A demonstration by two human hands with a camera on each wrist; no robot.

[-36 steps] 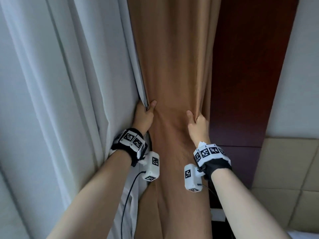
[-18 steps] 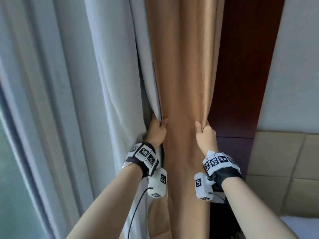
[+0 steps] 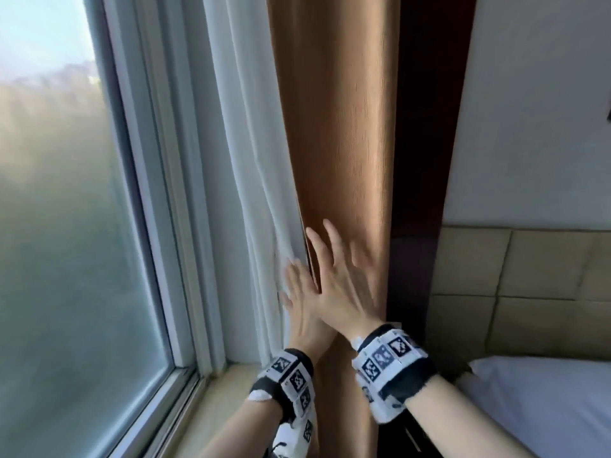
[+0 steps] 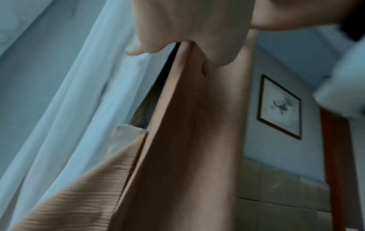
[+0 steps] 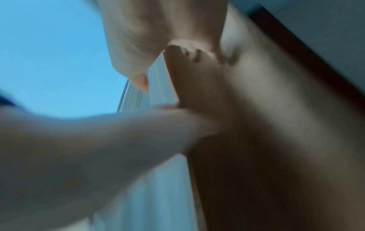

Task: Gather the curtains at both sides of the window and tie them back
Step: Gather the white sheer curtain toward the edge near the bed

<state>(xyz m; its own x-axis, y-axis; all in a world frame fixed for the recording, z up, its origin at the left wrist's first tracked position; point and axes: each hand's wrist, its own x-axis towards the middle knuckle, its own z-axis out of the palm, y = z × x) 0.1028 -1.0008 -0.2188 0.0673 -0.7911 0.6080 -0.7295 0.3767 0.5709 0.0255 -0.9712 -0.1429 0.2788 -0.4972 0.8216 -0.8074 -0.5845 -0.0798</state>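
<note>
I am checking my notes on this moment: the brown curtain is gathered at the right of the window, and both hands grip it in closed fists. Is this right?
Not quite. In the head view the brown curtain is gathered at the right of the window, but the right hand lies flat on it with fingers spread. The left hand, blurred and partly hidden, also looks open.

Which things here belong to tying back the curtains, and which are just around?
Job: tall brown fabric curtain; sheer white curtain; left hand; right hand.
Around: glass window; beige padded headboard; white bed sheet; dark-framed wall picture.
</note>
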